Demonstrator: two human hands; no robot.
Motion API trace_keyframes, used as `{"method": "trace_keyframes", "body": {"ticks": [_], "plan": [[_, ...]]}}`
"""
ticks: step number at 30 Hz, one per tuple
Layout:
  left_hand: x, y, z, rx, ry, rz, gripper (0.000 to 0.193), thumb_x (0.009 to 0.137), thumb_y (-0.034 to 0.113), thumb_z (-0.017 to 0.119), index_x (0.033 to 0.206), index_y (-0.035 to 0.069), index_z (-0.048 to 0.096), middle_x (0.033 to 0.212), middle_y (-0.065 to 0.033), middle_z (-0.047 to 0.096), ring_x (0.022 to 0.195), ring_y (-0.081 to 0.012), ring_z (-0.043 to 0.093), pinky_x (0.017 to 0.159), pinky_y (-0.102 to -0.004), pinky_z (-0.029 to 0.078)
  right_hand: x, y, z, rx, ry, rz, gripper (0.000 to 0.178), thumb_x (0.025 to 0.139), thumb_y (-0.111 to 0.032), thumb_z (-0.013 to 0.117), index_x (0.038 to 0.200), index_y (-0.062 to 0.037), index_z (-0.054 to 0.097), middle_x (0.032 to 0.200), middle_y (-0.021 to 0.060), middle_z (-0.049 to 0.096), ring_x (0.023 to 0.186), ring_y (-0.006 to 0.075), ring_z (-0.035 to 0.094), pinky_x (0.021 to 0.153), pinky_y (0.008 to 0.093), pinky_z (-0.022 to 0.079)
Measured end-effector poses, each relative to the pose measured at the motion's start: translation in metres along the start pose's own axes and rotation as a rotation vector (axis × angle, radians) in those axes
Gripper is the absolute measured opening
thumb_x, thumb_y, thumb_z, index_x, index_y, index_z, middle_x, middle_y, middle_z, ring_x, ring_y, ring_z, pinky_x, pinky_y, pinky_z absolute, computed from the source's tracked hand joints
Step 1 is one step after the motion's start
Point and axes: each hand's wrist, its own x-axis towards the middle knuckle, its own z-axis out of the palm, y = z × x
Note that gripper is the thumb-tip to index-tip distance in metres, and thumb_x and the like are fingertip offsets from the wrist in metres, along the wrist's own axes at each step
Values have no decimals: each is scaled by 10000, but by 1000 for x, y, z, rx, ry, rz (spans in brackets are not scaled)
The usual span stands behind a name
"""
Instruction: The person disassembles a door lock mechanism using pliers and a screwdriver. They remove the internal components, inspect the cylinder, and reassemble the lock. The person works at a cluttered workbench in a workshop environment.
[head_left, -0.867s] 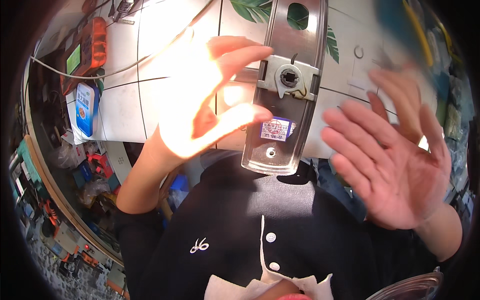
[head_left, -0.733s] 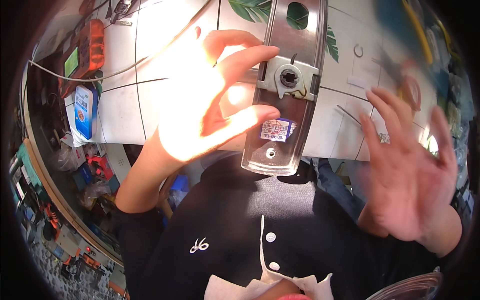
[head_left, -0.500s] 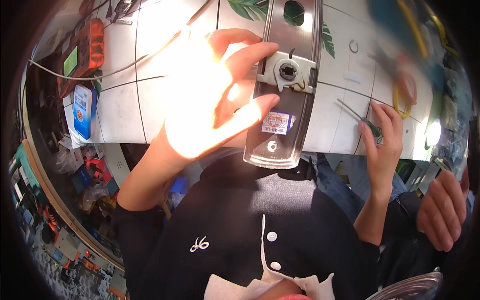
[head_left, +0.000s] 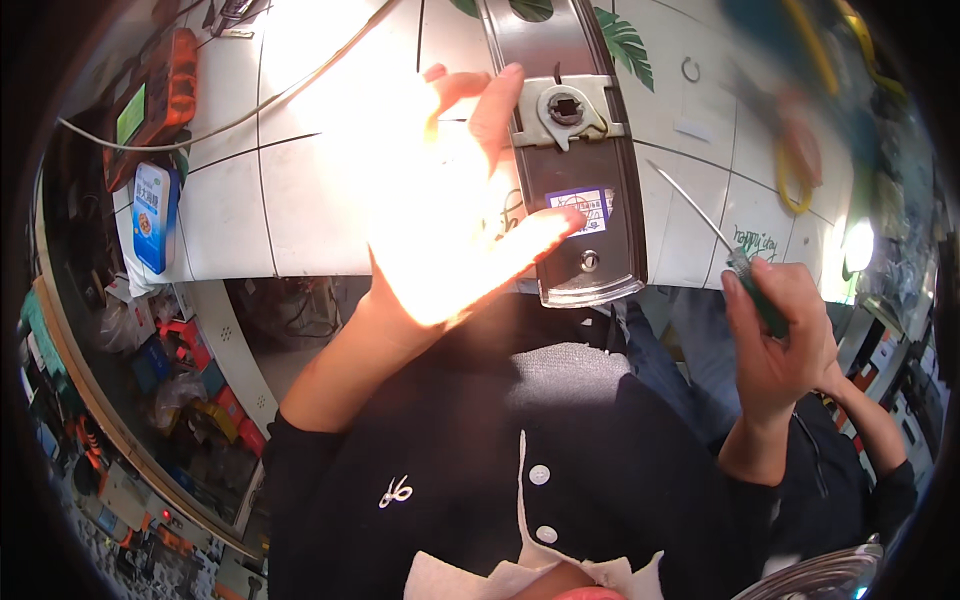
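Observation:
A long dark metal door lock plate [head_left: 588, 160] lies on the table with its rounded end over the front edge. A silver latch piece [head_left: 568, 112] with a square hole sits on its back, and a printed sticker [head_left: 580, 210] is below that. My left hand [head_left: 450, 200], mostly washed out by glare, grips the plate from the left. Its thumb lies across the plate by the sticker, and a fingertip touches the edge near the latch. To the right, my right hand [head_left: 785, 340] is closed around a screwdriver's green handle [head_left: 760, 298]; the shaft points up-left toward the plate.
A white-topped table [head_left: 215, 215] carries a blue box [head_left: 157, 218], an orange meter [head_left: 160, 105] and a cable [head_left: 225, 145]. Pliers with orange-yellow grips [head_left: 800, 165] and a small ring [head_left: 690, 69] lie at right. Another person's arm [head_left: 868, 425] is at lower right.
The plate has turned, its near end swinging right, with my left hand on it. My right hand has picked up the screwdriver from the table. The other person's hand has shifted behind mine.

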Motion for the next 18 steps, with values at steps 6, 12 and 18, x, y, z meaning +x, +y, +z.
{"method": "trace_keyframes", "body": {"ticks": [6,12,18], "plan": [[16,-25,-24,112,-176,210,925,750,604,717,1408,5,463,1454,-209,424,1300,-366,435,1053,-486,330,35,-28,3,28,-117,12,222,689,41,782,855,7,638,623,86,545,504,225,509,465,304,385],[22,-59,-20,26,-311,260,735,861,356,695,1425,-22,411,1457,-293,382,1358,-420,390,1078,-469,370,30,-27,30,130,-9,-63,340,651,104,771,942,11,622,604,74,518,479,216,486,434,297,355],[8,-65,-5,-271,-250,193,789,824,369,727,1428,-20,402,1484,-296,336,1365,-436,372,1080,-487,365,34,-27,26,16,-60,-138,413,628,140,759,999,29,613,608,75,510,478,210,485,428,287,364]]}}
